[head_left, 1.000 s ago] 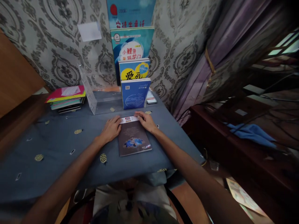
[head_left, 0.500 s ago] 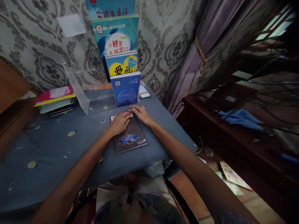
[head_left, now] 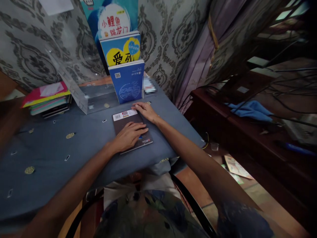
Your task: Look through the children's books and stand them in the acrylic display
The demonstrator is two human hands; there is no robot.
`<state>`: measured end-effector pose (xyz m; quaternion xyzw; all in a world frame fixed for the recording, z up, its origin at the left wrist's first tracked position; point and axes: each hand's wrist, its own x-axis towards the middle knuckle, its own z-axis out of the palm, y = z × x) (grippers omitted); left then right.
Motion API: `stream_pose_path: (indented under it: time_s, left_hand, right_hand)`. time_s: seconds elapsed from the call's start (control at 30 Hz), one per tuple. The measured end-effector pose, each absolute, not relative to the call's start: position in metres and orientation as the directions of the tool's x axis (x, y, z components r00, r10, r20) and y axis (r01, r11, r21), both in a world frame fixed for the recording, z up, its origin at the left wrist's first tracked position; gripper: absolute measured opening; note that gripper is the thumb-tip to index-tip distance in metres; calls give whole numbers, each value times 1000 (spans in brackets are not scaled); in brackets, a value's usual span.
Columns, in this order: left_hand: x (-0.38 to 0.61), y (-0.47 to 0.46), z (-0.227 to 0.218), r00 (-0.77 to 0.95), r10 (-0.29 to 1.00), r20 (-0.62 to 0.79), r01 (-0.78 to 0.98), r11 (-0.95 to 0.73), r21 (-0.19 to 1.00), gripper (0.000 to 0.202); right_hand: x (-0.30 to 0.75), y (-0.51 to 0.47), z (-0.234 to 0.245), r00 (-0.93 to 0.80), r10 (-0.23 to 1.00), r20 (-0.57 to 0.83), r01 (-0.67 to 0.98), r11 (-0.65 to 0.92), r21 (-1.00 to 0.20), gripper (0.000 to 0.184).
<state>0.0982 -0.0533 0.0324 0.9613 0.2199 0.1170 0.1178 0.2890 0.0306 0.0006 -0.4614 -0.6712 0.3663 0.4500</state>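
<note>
A thin dark book [head_left: 120, 124] lies flat on the cloth-covered table [head_left: 84, 145], a white barcode label across its far end. My left hand [head_left: 131, 135] rests on the cover with fingers stretched out, hiding much of the picture near its close edge. At the book's far right corner, my right hand [head_left: 146, 111] touches the edge with its fingers extended. Just beyond stands a blue book [head_left: 128, 82] with a QR code, upright in front of a blue and yellow book [head_left: 109, 49] and a taller teal picture book [head_left: 133, 16].
A clear acrylic stand [head_left: 83, 102] is left of the upright books. Further left sits a stack of coloured folders [head_left: 49, 99]. To the right, a dark wooden desk [head_left: 210, 109] carries cables and a blue cloth [head_left: 250, 110]. A purple curtain [head_left: 195, 59] hangs behind.
My left hand has slid from the book's far end toward its near edge, uncovering the label. My right hand stays by the far right corner. The view has tilted down.
</note>
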Motion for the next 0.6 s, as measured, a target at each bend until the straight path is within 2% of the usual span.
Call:
stream_pose_path:
  time_s: [0.2,0.47,0.53,0.6]
  left_hand:
    - [95,-82,37,916,376,140,317,-893,320,47]
    - [94,-87,36,912,388,129,315,-867,386,45]
    - [88,-77,31,895,417,161,325,-854,406,45]
    - [76,-58,25,840,501,210,393,-828,401,43]
  right_hand:
    - [289,29,3,-171,949,265,267,304,-914,30]
    - [288,26,1,-183,941,285,318,331,-888,34]
    - [288,25,0,-196,938,285,319,336,-886,33]
    - [287,24,-1,-209,935,285,326,342,-881,32]
